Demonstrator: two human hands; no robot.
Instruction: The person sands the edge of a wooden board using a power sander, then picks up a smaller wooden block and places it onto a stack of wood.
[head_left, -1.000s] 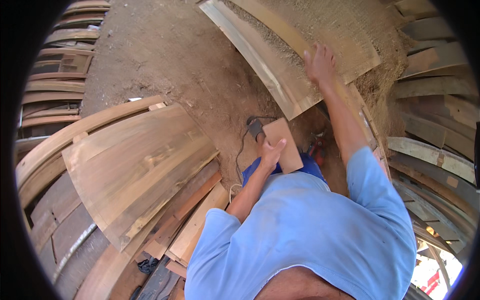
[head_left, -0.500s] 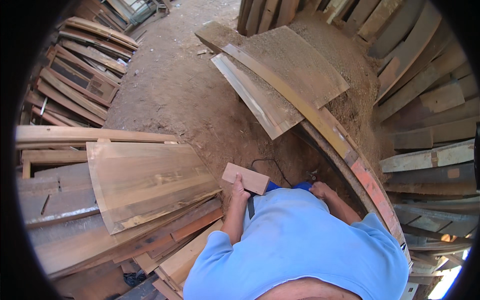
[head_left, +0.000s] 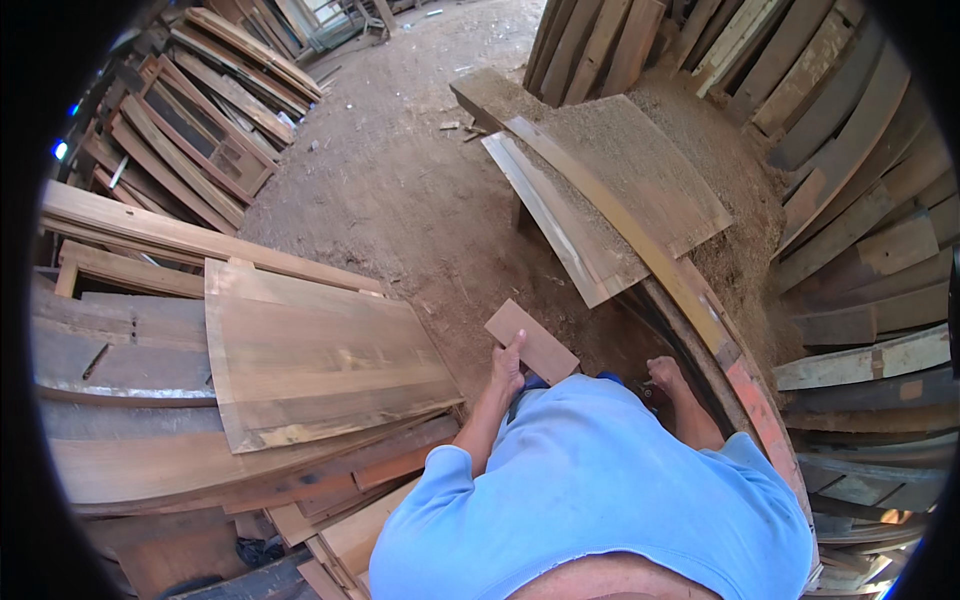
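The fingers of your left hand [head_left: 507, 370] are gripping a flat wooden block [head_left: 534, 342] by its left edge, the thumb lying across its top. The block is sitting just in front of your light blue shirt [head_left: 590, 480]. Your right hand [head_left: 669, 379] is making a loose fist near a long painted beam [head_left: 640, 240]; whether it is holding anything, you cannot tell. A broad wooden panel [head_left: 320, 350] is lying to your left, and sawdust [head_left: 640, 130] is covering boards ahead.
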